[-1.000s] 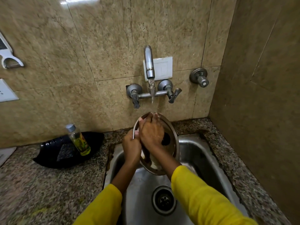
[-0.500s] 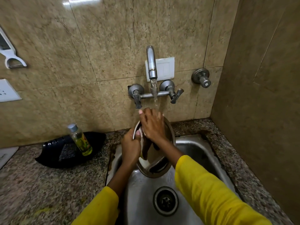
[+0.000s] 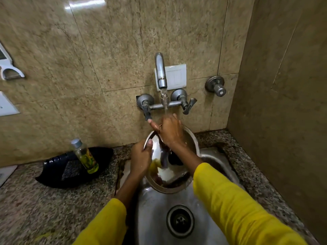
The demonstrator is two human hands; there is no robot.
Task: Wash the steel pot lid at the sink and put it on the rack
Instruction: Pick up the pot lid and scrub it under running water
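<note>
The round, shiny stainless-steel pot lid (image 3: 166, 175) is held on edge over the steel sink basin (image 3: 154, 209), its hollow inner face turned toward the camera and tilted back toward the wall. The polished metal mirrors yellow sleeve and dark shapes; a dark patch shows near its middle, partly hidden by the right wrist. The left hand (image 3: 140, 159) has its grip clenched on the lid's left rim, thumb over the edge. The right hand (image 3: 169, 130) lies across the upper part of the lid, fingers curled at the top rim under the running water; whether its grip actually pinches the rim cannot be told. Both arms wear bright yellow sleeves (image 3: 235, 207).

A thin stream falls from the curved chrome spout of the wall-mounted tap (image 3: 160, 71), which has two lever handles at either side below it. A separate round chrome valve (image 3: 215, 86) sits on the wall to the right, and a white switch plate (image 3: 177, 75) is behind the spout. The sink has a round drain strainer (image 3: 180, 221) at the near end.

The bench (image 3: 35, 207) is speckled grey-brown granite, set round the sink. On it, left of the sink, lies a crumpled black plastic tray (image 3: 58, 175) with a small clear bottle of yellow-green liquid and grey cap (image 3: 85, 156) leaning in it. The walls are glossy beige marbled tiles (image 3: 106, 50), meeting at a corner on the right.
</note>
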